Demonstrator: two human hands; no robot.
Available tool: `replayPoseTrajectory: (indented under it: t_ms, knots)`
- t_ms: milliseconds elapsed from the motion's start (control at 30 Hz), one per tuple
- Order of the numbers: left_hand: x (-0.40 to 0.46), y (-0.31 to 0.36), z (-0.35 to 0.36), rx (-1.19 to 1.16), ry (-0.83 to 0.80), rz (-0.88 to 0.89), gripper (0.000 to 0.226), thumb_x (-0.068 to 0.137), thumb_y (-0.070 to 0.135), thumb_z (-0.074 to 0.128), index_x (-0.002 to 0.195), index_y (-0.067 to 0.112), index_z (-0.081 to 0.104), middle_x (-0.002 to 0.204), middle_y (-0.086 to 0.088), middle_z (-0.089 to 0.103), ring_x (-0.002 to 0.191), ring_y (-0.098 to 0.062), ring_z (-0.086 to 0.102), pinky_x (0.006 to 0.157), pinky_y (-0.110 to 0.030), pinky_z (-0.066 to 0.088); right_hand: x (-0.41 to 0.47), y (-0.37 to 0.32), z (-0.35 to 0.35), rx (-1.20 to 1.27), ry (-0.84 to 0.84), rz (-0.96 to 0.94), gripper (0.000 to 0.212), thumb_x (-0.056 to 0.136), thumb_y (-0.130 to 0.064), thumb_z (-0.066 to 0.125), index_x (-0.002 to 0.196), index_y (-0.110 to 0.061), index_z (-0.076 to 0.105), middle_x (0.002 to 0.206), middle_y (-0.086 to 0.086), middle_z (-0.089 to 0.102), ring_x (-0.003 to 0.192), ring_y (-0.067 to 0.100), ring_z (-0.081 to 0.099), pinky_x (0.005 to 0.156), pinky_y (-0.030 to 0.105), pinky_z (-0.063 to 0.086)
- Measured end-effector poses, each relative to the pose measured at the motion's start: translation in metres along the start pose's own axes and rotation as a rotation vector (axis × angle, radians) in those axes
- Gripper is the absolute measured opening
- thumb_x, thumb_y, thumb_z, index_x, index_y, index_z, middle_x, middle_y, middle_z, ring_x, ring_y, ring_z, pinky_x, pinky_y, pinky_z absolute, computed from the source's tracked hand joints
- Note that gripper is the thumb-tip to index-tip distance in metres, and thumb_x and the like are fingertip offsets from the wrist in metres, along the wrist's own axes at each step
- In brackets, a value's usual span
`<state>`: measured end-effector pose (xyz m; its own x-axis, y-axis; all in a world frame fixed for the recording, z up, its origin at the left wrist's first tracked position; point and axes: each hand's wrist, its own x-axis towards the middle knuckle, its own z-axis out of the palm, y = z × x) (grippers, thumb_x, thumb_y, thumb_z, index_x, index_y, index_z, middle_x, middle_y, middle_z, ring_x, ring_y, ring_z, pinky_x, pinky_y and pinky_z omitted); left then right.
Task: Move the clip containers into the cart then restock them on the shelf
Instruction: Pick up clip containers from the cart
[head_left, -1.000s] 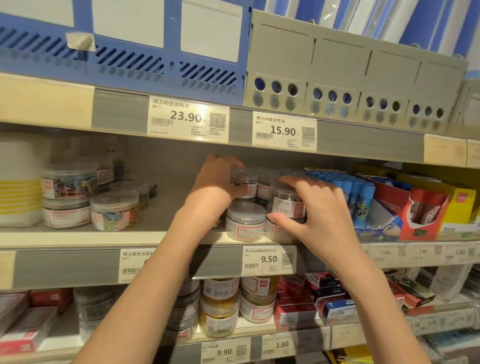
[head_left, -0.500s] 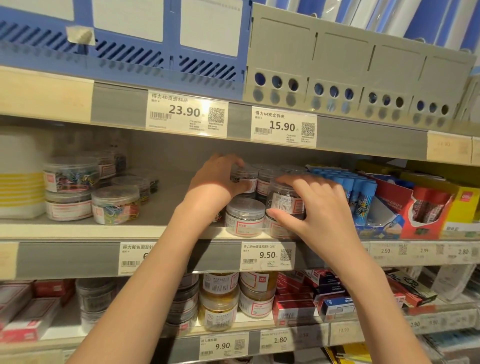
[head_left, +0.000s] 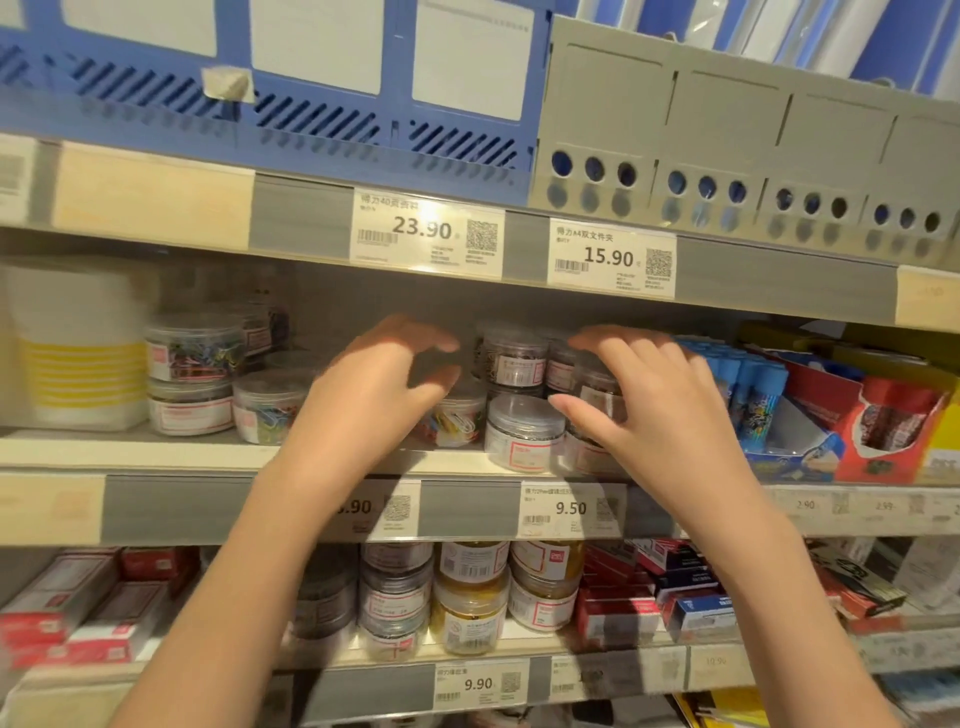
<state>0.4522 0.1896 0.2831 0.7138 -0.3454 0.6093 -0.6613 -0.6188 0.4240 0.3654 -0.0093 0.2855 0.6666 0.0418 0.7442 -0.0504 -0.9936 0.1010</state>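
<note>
Round clear clip tubs (head_left: 523, 432) sit in a cluster at the middle of the frame on the middle shelf (head_left: 130, 452), some stacked two high. The left hand (head_left: 374, 395) and right hand (head_left: 654, 405) hover apart just before them, fingers loosely curved, holding nothing. Four more tubs (head_left: 193, 353) stand at centre left. Five price tags read clearly, among them 9.50 (head_left: 570, 508). Three shelves show.

shelving (head_left: 156, 452): pale wood edges | price rail (head_left: 467, 512): grey | light: warm, indoor
</note>
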Motion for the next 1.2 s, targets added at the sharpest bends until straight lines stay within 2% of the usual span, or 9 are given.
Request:
replayPoseTrajectory:
  t_ms: [67, 133, 200, 333, 433, 700, 867, 1033, 1200]
  knots:
    - [-0.013, -0.009, -0.009, 0.008, -0.029, -0.002, 0.026, 0.089, 0.037, 0.053, 0.113, 0.037, 0.061, 0.122, 0.014, 0.058, 0.111, -0.011, 0.055, 0.094, -0.040, 0.047, 0.003, -0.010, 0.002, 0.038, 0.073, -0.056, 0.038, 0.081, -0.044, 0.062, 0.102, -0.012, 0.061, 0.085, 0.006, 0.063, 0.083, 0.032, 0.057, 0.072, 0.042, 0.042]
    - [-0.023, -0.014, -0.014, 0.002, -0.060, -0.004, 0.028, 0.087, 0.039, 0.052, 0.113, 0.035, 0.063, 0.118, 0.013, 0.062, 0.109, -0.010, 0.056, 0.093, -0.040, 0.047, 0.009, -0.024, 0.000, 0.080, 0.023, -0.065, 0.035, 0.084, -0.044, 0.060, 0.103, -0.014, 0.060, 0.091, 0.005, 0.063, 0.090, 0.031, 0.055, 0.078, 0.042, 0.039]
    - [-0.032, -0.017, -0.017, 0.017, -0.088, -0.005, 0.028, 0.086, 0.042, 0.052, 0.110, 0.034, 0.064, 0.112, 0.011, 0.064, 0.106, -0.011, 0.057, 0.091, -0.040, 0.047, 0.014, -0.037, -0.002, 0.098, -0.062, -0.071, 0.038, 0.089, -0.049, 0.051, 0.111, -0.020, 0.059, 0.103, 0.002, 0.062, 0.102, 0.025, 0.051, 0.086, 0.037, 0.033]
    - [-0.045, -0.023, -0.021, 0.071, -0.119, -0.020, 0.027, 0.086, 0.047, 0.048, 0.106, 0.039, 0.064, 0.105, 0.016, 0.062, 0.100, -0.006, 0.057, 0.086, -0.037, 0.048, 0.026, -0.059, 0.004, 0.084, -0.148, -0.131, 0.040, 0.092, -0.049, 0.046, 0.127, -0.030, 0.053, 0.122, -0.006, 0.059, 0.116, 0.017, 0.048, 0.078, 0.029, 0.031]
    - [-0.051, -0.025, -0.024, 0.139, -0.121, -0.032, 0.025, 0.089, 0.049, 0.044, 0.105, 0.043, 0.061, 0.103, 0.022, 0.059, 0.099, 0.001, 0.053, 0.082, -0.031, 0.046, 0.031, -0.069, 0.018, 0.076, -0.221, -0.151, 0.040, 0.092, -0.045, 0.047, 0.131, -0.036, 0.049, 0.133, -0.014, 0.051, 0.126, 0.009, 0.039, 0.091, 0.026, 0.036]
    - [-0.056, -0.036, -0.032, 0.242, -0.092, -0.094, 0.035, 0.081, 0.064, 0.035, 0.098, 0.045, 0.060, 0.097, 0.022, 0.058, 0.098, 0.000, 0.055, 0.078, -0.030, 0.044, 0.036, -0.078, 0.027, 0.174, -0.316, -0.124, 0.037, 0.091, -0.036, 0.052, 0.128, -0.031, 0.055, 0.119, -0.001, 0.061, 0.110, 0.016, 0.054, 0.075, 0.025, 0.037]
    - [-0.059, -0.039, -0.036, 0.271, -0.074, -0.118, 0.042, 0.078, 0.068, 0.030, 0.098, 0.046, 0.060, 0.090, 0.024, 0.055, 0.097, 0.000, 0.055, 0.071, -0.027, 0.040, 0.049, -0.092, 0.034, 0.338, -0.403, -0.171, 0.039, 0.087, -0.034, 0.061, 0.126, -0.027, 0.057, 0.126, -0.001, 0.058, 0.115, 0.016, 0.052, 0.095, 0.031, 0.044]
    - [-0.059, -0.038, -0.034, 0.328, -0.051, -0.125, 0.040, 0.082, 0.069, 0.032, 0.094, 0.047, 0.062, 0.094, 0.024, 0.062, 0.099, -0.001, 0.056, 0.070, -0.027, 0.040, 0.064, -0.105, 0.039, 0.507, -0.495, -0.164, 0.032, 0.082, -0.030, 0.070, 0.111, -0.020, 0.062, 0.122, 0.004, 0.052, 0.113, 0.020, 0.049, 0.094, 0.029, 0.039]
    - [-0.059, -0.041, -0.032, 0.332, -0.038, -0.135, 0.040, 0.082, 0.070, 0.033, 0.096, 0.046, 0.062, 0.097, 0.024, 0.065, 0.101, 0.001, 0.056, 0.072, -0.026, 0.040, 0.063, -0.105, 0.046, 0.664, -0.545, -0.070, 0.031, 0.080, -0.029, 0.072, 0.108, -0.023, 0.061, 0.113, -0.004, 0.063, 0.103, 0.013, 0.058, 0.089, 0.029, 0.048]
